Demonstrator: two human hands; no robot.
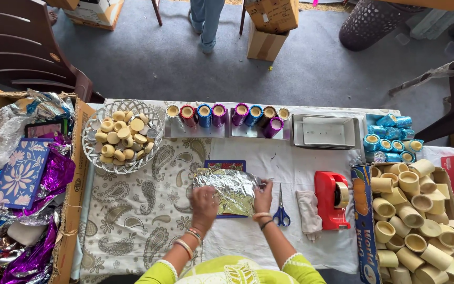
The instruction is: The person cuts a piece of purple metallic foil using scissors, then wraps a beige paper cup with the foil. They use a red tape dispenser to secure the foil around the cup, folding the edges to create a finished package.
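Both hands work at the near middle of the desk: the left hand presses its grip flat on the silver foil sheet, and the right hand pinches the foil's right edge. That foil lies crumpled over a blue card. Blue-handled scissors lie just right of the right hand, then a folded cloth and a red tape dispenser. At far left stands a white basket of pale round caps.
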